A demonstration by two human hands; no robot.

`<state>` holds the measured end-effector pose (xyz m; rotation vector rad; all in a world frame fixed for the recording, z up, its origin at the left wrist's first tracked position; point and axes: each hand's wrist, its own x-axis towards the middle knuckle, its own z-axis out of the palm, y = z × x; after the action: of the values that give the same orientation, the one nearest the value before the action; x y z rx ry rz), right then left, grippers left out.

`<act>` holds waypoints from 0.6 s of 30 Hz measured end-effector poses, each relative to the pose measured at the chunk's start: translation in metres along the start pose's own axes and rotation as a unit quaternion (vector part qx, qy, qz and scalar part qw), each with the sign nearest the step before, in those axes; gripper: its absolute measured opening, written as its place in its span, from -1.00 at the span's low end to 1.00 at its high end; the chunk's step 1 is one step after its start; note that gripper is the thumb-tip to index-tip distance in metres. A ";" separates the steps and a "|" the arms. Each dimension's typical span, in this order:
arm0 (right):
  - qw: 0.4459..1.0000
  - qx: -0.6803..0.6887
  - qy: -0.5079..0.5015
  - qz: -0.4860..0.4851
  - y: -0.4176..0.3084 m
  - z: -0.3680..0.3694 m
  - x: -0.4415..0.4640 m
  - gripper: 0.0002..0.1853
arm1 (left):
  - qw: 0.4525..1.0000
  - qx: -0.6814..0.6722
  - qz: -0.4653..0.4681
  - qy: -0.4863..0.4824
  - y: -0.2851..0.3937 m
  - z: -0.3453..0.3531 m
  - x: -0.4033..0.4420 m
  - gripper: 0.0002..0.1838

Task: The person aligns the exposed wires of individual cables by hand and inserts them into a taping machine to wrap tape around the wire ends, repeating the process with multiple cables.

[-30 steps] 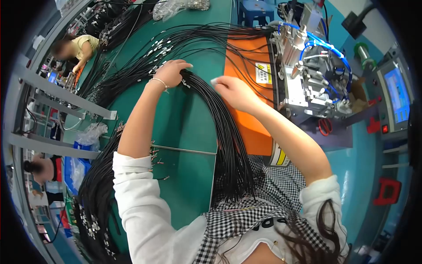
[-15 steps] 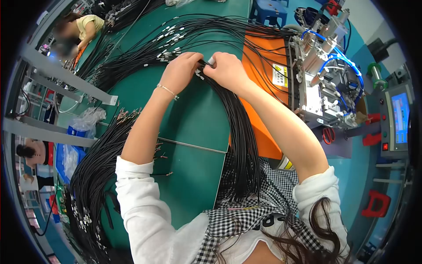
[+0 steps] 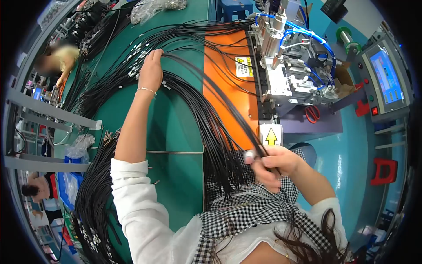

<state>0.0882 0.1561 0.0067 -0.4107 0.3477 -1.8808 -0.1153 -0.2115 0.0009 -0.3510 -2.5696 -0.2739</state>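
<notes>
My left hand (image 3: 150, 72) is closed on one end of a thin bunch of black cables (image 3: 211, 83), beside the white tags (image 3: 137, 59) on other cables. That bunch runs slanting across to my right hand (image 3: 279, 165), which is closed around it near my lap and slightly blurred. Something whitish shows at a fingertip of the right hand; I cannot make it out. Below the held bunch, a thicker bundle of black cables (image 3: 206, 125) curves over the table and hangs down onto my checked apron (image 3: 237, 211).
On the right stands a machine (image 3: 281, 66) with blue tubes, with a control screen (image 3: 387, 75) beyond it. Red scissors (image 3: 312, 114) lie near it. More cables (image 3: 99, 176) lie left, beside blue bins (image 3: 72, 185). Another person (image 3: 63, 61) works at the far left.
My right hand has moved down and toward my body, drawing a thin bunch of cables out from the thicker bundle. My left hand has stayed up by the tags. The view has turned slightly.
</notes>
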 end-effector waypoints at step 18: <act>0.824 -0.404 0.396 -0.020 -0.005 0.005 -0.030 -0.82 | 0.759 -0.139 0.306 -0.558 0.249 -0.062 -0.027 -0.63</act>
<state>0.0961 0.1860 0.0101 -0.1485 1.7420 -1.7866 0.0112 0.0021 0.0693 -1.9246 -3.2532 -0.2227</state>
